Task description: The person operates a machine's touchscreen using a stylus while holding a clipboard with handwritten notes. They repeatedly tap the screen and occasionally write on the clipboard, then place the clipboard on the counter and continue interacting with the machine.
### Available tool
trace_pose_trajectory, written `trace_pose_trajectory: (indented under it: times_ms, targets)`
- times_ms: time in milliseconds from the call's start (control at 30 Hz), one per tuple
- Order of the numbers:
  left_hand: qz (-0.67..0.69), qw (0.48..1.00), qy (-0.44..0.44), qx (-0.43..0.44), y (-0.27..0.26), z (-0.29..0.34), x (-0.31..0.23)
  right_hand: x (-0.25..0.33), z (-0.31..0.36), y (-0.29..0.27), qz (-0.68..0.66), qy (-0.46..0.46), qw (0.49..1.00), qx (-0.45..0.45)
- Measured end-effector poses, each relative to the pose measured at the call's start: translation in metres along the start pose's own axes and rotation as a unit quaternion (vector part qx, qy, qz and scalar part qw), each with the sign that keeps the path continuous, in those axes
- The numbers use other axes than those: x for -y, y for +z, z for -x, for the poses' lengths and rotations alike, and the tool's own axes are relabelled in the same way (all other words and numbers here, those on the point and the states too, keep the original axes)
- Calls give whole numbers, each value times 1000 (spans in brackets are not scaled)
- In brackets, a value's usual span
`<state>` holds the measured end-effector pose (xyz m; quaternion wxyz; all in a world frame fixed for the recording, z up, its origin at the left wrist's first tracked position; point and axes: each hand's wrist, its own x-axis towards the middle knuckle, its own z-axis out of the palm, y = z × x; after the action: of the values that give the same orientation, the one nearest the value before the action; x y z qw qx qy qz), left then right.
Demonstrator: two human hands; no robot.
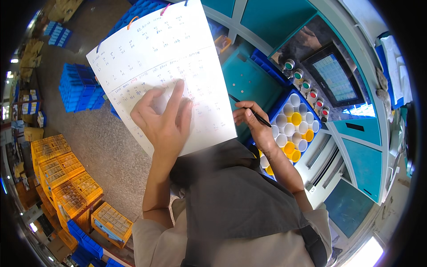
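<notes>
A white sheaf of paper (133,58), covered in rows of handwriting and fastened along its top edge with coloured ties, spreads out in front of me. My left hand (167,118) rests on the lower half of the page, its fingers apart and one stretched toward the writing. It grips nothing. At the sheet's right edge, my right hand (253,119) is closed round a black pen (262,120). The pen's front end points up and left, beside the paper. What supports the paper from below is hidden.
On the right, a blue crate (316,129) holds several white and yellow cups below a teal machine with a screen (333,78) and coloured buttons (313,94). Yellow crates (78,191) are stacked at the lower left. Blue crates (80,89) stand on the floor (115,151).
</notes>
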<state>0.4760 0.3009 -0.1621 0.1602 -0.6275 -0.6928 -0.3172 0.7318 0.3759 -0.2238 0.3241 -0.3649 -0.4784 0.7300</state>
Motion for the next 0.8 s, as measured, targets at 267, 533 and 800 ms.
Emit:
trace_pose_trajectory:
  times_ms: [267, 533, 800]
  targets:
    - [-11, 1000, -1, 1, 0, -2, -2, -5, 2, -15, -2, -9, 1000, -22]
    - [-75, 996, 45, 15, -10, -5, 3, 1, 15, -49, 156, -119, 972, -127]
    - [-84, 995, 53, 30, -12, -9, 6, 50, 30, -109, 404, -312, 751, -419]
